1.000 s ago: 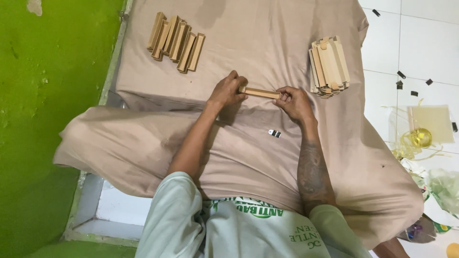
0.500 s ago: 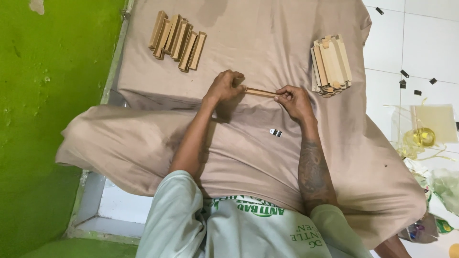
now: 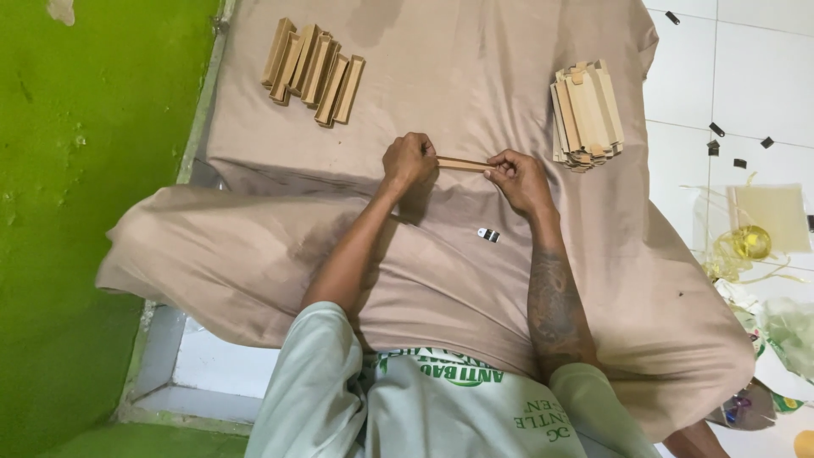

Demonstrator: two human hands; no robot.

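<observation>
Both my hands hold one thin brown cardboard strip (image 3: pixel 462 164) level above the tan cloth (image 3: pixel 475 76). My left hand (image 3: pixel 409 161) pinches its left end with closed fingers. My right hand (image 3: pixel 519 178) grips its right end. A stack of flat brown cardboard pieces (image 3: pixel 587 114) lies just right of my right hand. A row of folded long brown boxes (image 3: pixel 314 72) lies at the upper left of the cloth.
A small black and white clip (image 3: pixel 487 234) lies on the cloth below my right hand. A green wall (image 3: pixel 76 212) runs along the left. White floor tiles (image 3: pixel 746 76) on the right carry black scraps, a yellow sheet (image 3: pixel 770 216) and gold ribbon (image 3: pixel 744 246).
The strip has turned from showing its flat side to nearly edge-on between my hands. My hands stay in almost the same place.
</observation>
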